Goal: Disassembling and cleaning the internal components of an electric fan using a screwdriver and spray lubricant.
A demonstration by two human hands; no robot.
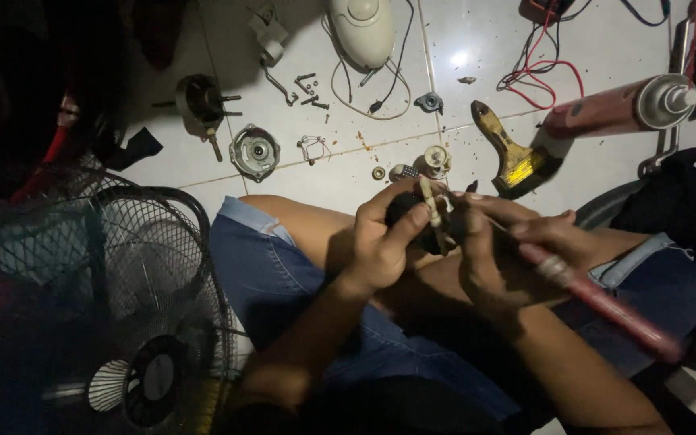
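1. Two hands meet over the person's lap: the left hand (384,242) wraps its fingers (409,224) around a small dark part (406,211) with a pale lever or stalk on it, thumb pressed along the side.
2. The right hand (499,259) grips a red-handled screwdriver (606,304), fingers curled tight on the handle, with the tip aimed into the dark part. The exact contact point is hidden between the hands.
3. Judging by this, the step in hand is working a screw or catch on that part. The next move seems to call for a steady left hold and the tool kept square to the part, since it sits in the air above the knees with no support.
4. On the floor (203,48) just beyond the knees lie loose screws (309,87), a round metal motor cap (254,151), a motor core with a shaft (200,103), a white housing (362,29) with its cord, and small washers.
5. A paintbrush (512,155) and a spray can (622,106) lie to the right, with red and black wires (543,74) behind them.
6. A fan grille (114,274) crowds the left knee. Light is dim, so small parts dropped near the legs may be hard to find.
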